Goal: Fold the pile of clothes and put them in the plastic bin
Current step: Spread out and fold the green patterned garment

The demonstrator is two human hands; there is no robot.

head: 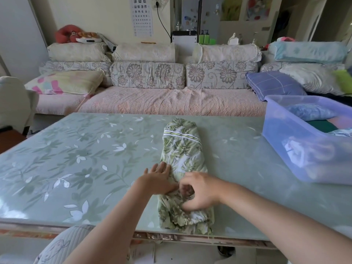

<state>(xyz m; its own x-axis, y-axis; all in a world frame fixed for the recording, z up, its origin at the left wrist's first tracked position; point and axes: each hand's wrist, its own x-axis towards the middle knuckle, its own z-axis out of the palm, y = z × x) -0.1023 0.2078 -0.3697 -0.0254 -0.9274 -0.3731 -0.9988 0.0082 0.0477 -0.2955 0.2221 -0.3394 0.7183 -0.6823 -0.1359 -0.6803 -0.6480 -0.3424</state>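
Your left hand lies flat, fingers straight, pressing the garment; your right hand pinches its fabric. The garment lies folded lengthwise on the tabletop, left of the bin.

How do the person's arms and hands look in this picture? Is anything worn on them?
No sleeve covers the left forearm or the right forearm as far as the frame shows. The left hand and the right hand wear no glove; no watch, bracelet or ring is visible.
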